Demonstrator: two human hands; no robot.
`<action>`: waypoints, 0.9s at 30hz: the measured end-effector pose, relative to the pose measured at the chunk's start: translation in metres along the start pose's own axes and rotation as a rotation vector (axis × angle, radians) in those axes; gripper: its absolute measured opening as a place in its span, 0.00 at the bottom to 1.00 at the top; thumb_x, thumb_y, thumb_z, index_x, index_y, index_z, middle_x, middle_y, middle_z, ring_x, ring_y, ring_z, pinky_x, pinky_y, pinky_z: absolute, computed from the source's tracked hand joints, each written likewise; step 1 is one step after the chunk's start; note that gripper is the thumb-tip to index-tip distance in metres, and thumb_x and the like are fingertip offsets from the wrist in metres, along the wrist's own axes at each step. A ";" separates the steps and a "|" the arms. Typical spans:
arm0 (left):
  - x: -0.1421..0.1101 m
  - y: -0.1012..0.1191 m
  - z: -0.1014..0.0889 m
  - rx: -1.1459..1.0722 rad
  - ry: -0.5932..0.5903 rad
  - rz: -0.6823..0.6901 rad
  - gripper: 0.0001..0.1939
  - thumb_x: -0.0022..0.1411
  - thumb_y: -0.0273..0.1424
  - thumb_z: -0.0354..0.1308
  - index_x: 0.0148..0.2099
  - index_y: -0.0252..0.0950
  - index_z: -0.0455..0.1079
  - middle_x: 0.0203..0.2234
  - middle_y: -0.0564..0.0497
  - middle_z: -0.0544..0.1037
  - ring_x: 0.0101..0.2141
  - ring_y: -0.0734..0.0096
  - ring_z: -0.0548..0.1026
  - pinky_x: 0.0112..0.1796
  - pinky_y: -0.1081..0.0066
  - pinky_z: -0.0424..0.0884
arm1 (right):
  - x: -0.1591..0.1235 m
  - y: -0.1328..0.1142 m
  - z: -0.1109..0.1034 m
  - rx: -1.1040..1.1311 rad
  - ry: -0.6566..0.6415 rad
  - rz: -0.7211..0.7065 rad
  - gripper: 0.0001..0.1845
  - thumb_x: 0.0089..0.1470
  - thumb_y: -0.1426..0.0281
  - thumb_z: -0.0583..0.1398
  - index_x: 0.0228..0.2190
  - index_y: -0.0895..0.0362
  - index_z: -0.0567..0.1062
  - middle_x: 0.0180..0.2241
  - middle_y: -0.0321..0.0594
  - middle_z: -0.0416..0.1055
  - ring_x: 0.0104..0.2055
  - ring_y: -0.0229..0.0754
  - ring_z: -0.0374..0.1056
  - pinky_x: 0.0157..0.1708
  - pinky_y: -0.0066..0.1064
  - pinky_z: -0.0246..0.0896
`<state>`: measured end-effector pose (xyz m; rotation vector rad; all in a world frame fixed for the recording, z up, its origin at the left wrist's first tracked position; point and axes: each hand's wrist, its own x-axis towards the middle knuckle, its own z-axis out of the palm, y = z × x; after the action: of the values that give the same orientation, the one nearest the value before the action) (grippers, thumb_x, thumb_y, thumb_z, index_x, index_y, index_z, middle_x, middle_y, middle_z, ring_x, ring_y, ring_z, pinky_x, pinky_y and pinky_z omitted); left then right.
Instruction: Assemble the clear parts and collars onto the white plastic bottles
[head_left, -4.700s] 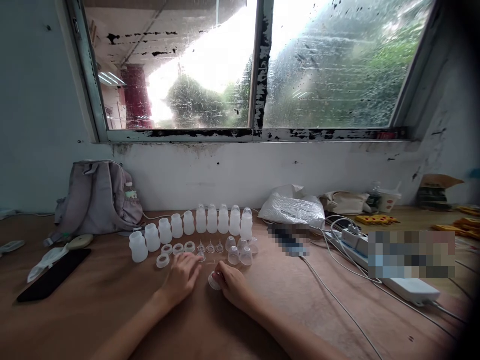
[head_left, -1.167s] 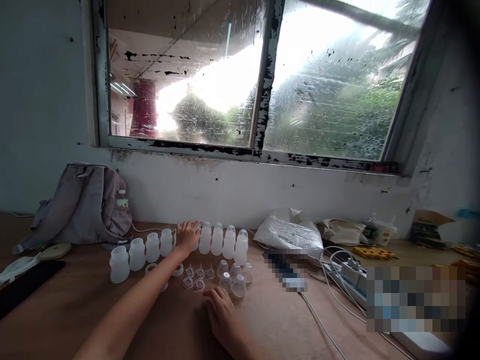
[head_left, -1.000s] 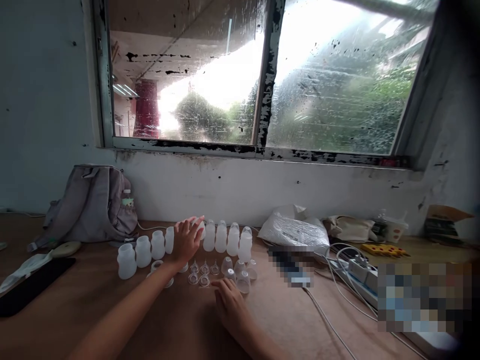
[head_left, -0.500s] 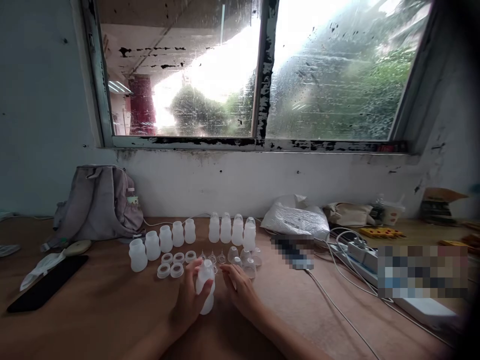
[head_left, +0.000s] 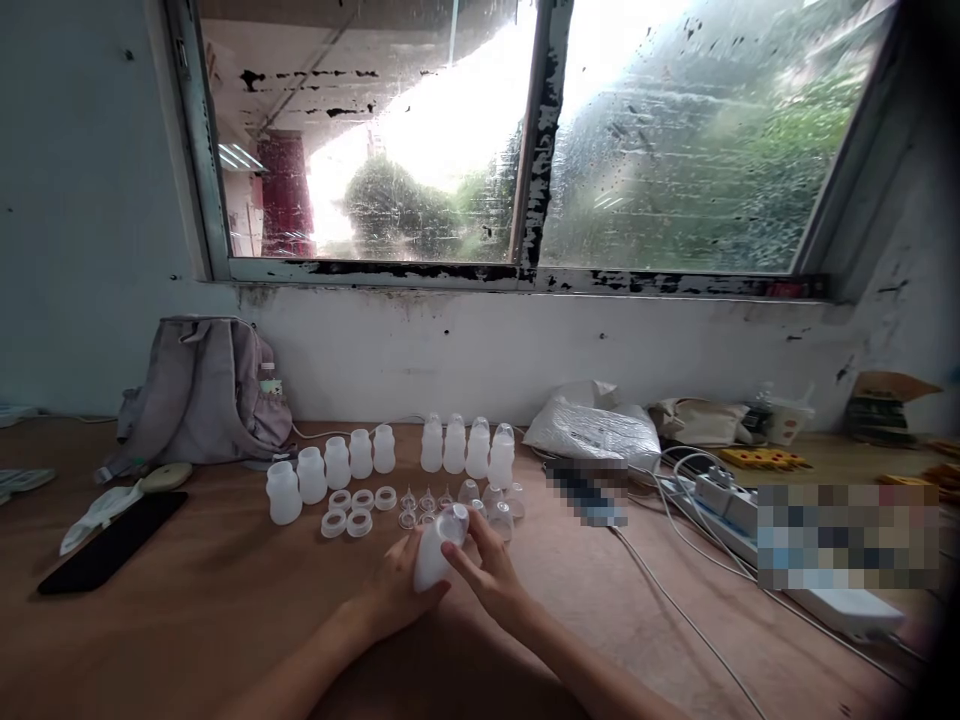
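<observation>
Brown table [head_left: 225, 600] — bottles [head_left: 282, 492], rings [head_left: 359, 515], backpack [head_left: 206, 390]

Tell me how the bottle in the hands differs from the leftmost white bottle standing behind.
The held bottle is tilted; the leftmost bottle stands upright. The held bottle has a clear domed cover; the leftmost bottle has none. The left hand and right hand grasp the held bottle; neither touches the leftmost bottle. Both have whitish, frosted-looking bodies.

left hand [head_left: 399, 585] curled, right hand [head_left: 495, 575] pinching close beside it, both forearms [head_left: 319, 645] angled inward
</observation>
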<state>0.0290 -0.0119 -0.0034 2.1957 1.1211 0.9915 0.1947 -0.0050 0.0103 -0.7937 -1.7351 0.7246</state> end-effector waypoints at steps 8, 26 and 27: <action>0.010 0.009 -0.006 -0.566 -0.098 -0.217 0.15 0.44 0.27 0.58 0.37 0.33 0.61 0.22 0.56 0.63 0.19 0.79 0.62 0.19 0.77 0.59 | 0.019 -0.008 -0.007 0.489 0.117 0.256 0.12 0.47 0.60 0.58 0.27 0.56 0.69 0.26 0.36 0.66 0.31 0.40 0.61 0.31 0.29 0.56; 0.007 -0.021 -0.017 -1.474 -0.756 -0.495 0.22 0.41 0.39 0.51 0.36 0.28 0.63 0.15 0.52 0.66 0.09 0.85 0.52 0.11 0.79 0.36 | 0.018 -0.022 -0.010 0.740 -0.083 0.233 0.15 0.45 0.64 0.60 0.36 0.56 0.70 0.34 0.42 0.67 0.37 0.43 0.62 0.35 0.32 0.55; 0.007 -0.022 -0.018 -1.476 -0.766 -0.505 0.22 0.40 0.40 0.51 0.36 0.28 0.63 0.15 0.51 0.66 0.10 0.85 0.51 0.11 0.79 0.35 | 0.019 -0.024 -0.010 0.743 -0.099 0.234 0.15 0.45 0.64 0.60 0.37 0.56 0.69 0.34 0.42 0.68 0.37 0.44 0.62 0.36 0.32 0.56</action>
<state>0.0074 0.0075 -0.0043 0.8159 0.2626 0.3654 0.1964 -0.0032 0.0422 -0.4405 -1.3048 1.4720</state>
